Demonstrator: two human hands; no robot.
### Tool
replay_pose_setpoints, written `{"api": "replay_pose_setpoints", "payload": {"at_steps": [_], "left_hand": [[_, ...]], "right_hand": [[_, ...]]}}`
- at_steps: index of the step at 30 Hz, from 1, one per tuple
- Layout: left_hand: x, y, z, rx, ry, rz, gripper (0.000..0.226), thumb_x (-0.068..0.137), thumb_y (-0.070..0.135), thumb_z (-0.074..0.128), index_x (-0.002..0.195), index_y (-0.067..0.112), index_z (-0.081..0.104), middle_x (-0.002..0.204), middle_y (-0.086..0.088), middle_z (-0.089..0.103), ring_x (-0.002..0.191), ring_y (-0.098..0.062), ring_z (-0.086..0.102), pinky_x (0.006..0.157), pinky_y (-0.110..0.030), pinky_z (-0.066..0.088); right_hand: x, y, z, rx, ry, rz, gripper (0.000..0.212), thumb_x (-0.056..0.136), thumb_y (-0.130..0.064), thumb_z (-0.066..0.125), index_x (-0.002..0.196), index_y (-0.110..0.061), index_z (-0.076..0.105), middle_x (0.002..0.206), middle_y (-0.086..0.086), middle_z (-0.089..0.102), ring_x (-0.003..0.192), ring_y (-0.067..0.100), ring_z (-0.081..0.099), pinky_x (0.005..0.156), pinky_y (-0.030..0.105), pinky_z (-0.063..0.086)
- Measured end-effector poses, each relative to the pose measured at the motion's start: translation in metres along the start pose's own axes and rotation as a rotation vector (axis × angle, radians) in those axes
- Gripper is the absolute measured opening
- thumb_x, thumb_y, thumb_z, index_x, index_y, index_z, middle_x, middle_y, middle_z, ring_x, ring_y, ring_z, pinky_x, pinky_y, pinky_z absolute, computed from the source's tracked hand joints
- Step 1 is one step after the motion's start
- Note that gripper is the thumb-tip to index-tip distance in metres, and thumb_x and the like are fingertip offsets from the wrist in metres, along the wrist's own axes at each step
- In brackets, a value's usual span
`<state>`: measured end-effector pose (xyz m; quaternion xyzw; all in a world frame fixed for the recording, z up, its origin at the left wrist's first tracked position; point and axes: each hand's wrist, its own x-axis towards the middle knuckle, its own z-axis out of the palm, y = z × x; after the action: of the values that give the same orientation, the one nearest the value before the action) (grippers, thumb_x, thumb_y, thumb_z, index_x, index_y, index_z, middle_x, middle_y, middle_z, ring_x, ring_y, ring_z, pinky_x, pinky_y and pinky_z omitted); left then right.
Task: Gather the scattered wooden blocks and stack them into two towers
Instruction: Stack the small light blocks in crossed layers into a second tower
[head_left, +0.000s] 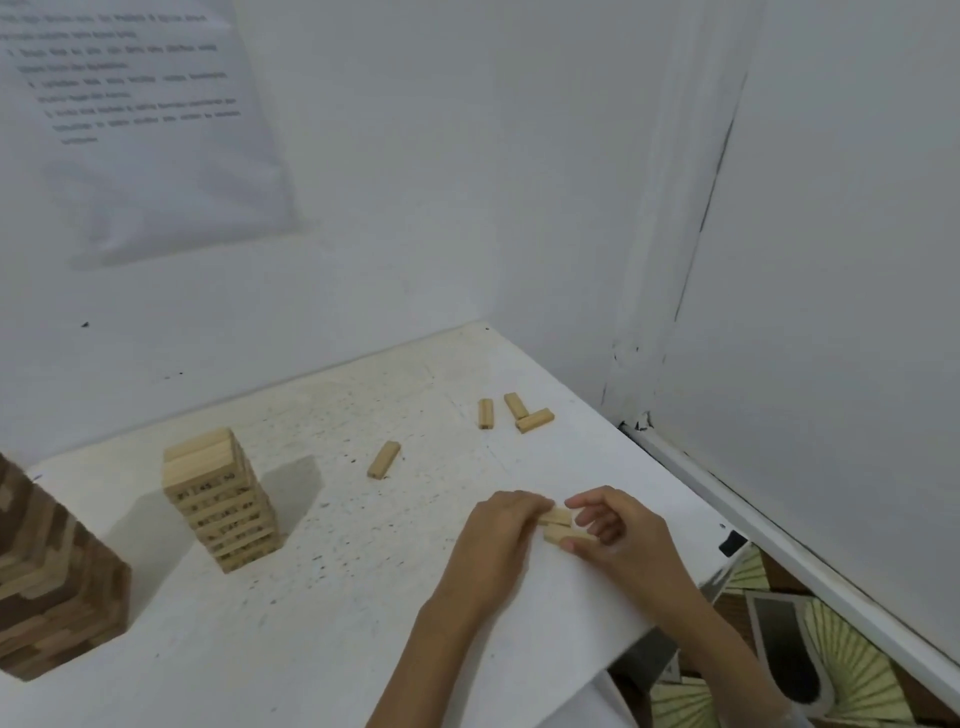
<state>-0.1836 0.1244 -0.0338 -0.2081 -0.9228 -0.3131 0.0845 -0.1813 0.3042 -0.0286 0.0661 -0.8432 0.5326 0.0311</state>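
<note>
Towers on the tabletop (311, 649): two, a light tower (221, 499) and a darker tower (52, 587) at the left edge. Loose blocks lying flat: four, a single block (383, 460) and a group of three blocks (535, 421) toward the far right corner. Fingers of the left hand (498, 540) and right hand (628, 540) are clamped on two stacked blocks (557, 517) near the right edge.

Dim, soft light — blurred edges

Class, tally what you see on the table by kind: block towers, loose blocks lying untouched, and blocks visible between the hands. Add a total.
Block towers: 2
Untouched loose blocks: 4
Held blocks visible between left hand and right hand: 2
Total: 8
</note>
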Motion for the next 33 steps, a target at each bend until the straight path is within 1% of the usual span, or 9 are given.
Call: {"api": "replay_pose_setpoints", "payload": {"at_steps": [5,9,11,15,19,23,26,29,33], "left_hand": [[0.006,0.002,0.000,0.135,0.039,0.040,0.041,0.089,0.019,0.039,0.121,0.014,0.064,0.109,-0.004,0.068,0.095,-0.025,0.062,0.079,-0.035,0.044],[0.016,0.008,-0.003,0.146,-0.010,-0.101,0.057,0.099,0.006,0.041,0.152,0.021,0.025,0.126,-0.003,0.050,0.111,-0.020,0.049,0.090,-0.028,0.043],[0.021,0.007,-0.006,0.076,-0.003,-0.169,0.061,0.100,0.010,0.042,0.153,0.026,0.016,0.120,-0.004,0.045,0.100,-0.018,0.050,0.082,-0.025,0.045],[0.027,0.001,-0.009,-0.103,0.073,-0.230,0.056,0.098,0.008,0.044,0.148,0.028,0.029,0.104,0.001,0.041,0.077,-0.009,0.047,0.069,-0.015,0.040],[0.041,-0.012,-0.011,-0.246,0.173,-0.267,0.045,0.100,0.008,0.044,0.140,0.029,0.038,0.109,0.001,0.050,0.090,-0.002,0.052,0.081,-0.015,0.044],[0.055,-0.021,-0.014,-0.347,0.242,-0.313,0.039,0.100,0.013,0.047,0.136,0.027,0.045,0.122,-0.001,0.058,0.108,-0.015,0.057,0.093,-0.032,0.049],[0.063,-0.029,-0.014,-0.367,0.272,-0.338,0.031,0.101,0.017,0.048,0.130,0.029,0.052,0.120,0.004,0.060,0.107,-0.012,0.056,0.088,-0.023,0.048],[0.068,-0.036,-0.012,-0.389,0.274,-0.345,0.030,0.101,0.018,0.048,0.127,0.032,0.053,0.117,0.008,0.060,0.101,-0.004,0.056,0.080,-0.014,0.045],[0.071,-0.042,-0.011,-0.402,0.271,-0.355,0.032,0.100,0.015,0.048,0.128,0.030,0.053,0.117,0.009,0.059,0.102,-0.005,0.056,0.084,-0.017,0.046]], "right_hand": [[0.000,0.004,-0.007,-0.086,-0.064,-0.046,0.034,0.074,-0.013,0.081,0.095,-0.033,0.064,0.080,-0.007,0.066,0.078,0.006,0.057,0.069,0.013,0.045],[0.006,0.010,-0.007,-0.171,-0.088,-0.154,0.039,0.081,-0.014,0.075,0.105,-0.040,0.058,0.087,-0.008,0.061,0.085,0.009,0.054,0.071,0.013,0.044],[0.013,0.010,-0.005,-0.145,-0.048,-0.195,0.038,0.084,-0.010,0.072,0.107,-0.038,0.059,0.089,-0.004,0.056,0.086,0.008,0.055,0.071,0.011,0.045],[0.031,-0.002,-0.002,-0.037,-0.032,-0.142,0.024,0.089,-0.008,0.064,0.102,-0.028,0.065,0.093,0.000,0.051,0.084,0.003,0.054,0.072,0.012,0.045],[0.059,-0.010,0.004,0.046,-0.043,-0.048,0.020,0.095,-0.007,0.050,0.096,-0.026,0.056,0.084,0.007,0.055,0.073,0.013,0.050,0.069,0.023,0.042],[0.092,-0.010,0.012,0.120,-0.049,0.030,0.027,0.096,0.002,0.032,0.100,-0.018,0.050,0.067,0.007,0.028,0.064,0.021,0.030,0.065,0.030,0.029],[0.114,-0.007,0.014,0.016,-0.052,0.025,0.025,0.094,-0.002,0.044,0.108,-0.020,0.054,0.066,-0.008,0.033,0.053,0.005,0.033,0.054,0.014,0.029],[0.131,0.003,0.018,-0.183,-0.026,-0.005,0.031,0.090,-0.014,0.060,0.121,-0.021,0.059,0.078,-0.006,0.045,0.073,0.003,0.046,0.067,0.011,0.035],[0.143,0.010,0.019,-0.345,-0.039,-0.001,0.040,0.091,-0.024,0.063,0.130,-0.022,0.056,0.081,-0.010,0.044,0.073,0.003,0.048,0.079,0.020,0.040]]}}
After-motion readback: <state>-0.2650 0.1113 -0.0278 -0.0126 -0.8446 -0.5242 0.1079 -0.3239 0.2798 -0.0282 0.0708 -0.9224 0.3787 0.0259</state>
